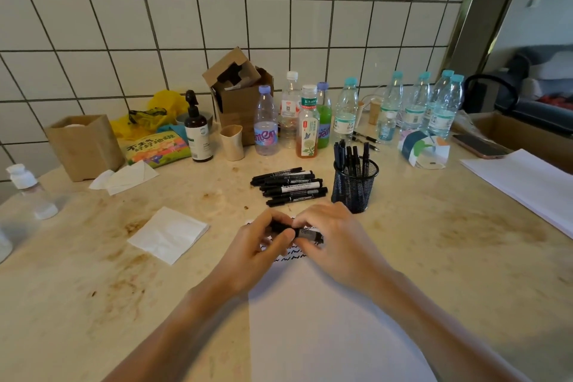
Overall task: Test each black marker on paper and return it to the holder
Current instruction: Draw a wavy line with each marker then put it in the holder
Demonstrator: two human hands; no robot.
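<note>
We hold one black marker (302,232) in both hands, low over the top end of the white paper (325,319). Our left hand (257,245) pinches the dark end on the left. Our right hand (335,242) curls round the end with the grey label on the right. So both hands are clamped on the same marker, close together and almost touching. We cannot tell if the cap is going on or coming off — our fingers hide the tip.

The marker lies flat, and its long line runs from 9 o'clock to 3 o'clock, with the right end tipped a little toward us. Black wavy lines (288,256) show on the paper just under our hands.

The mesh holder (355,186) stands up and to the right of our hands, at about 1 o'clock, near but not touching. Some markers already stand in it. Our right hand is the nearer one to it. We think the right hand should carry the marker there, once the cap is on tight. The marker would have to turn from flat to standing up to slide in beside the others.

The pile of black markers (290,184) lies on the counter (434,242) at 12 o'clock from our hands — just left of the holder. Each one lies flat, left to right, like the one we hold. Our left hand is a bit nearer to that pile.
</note>
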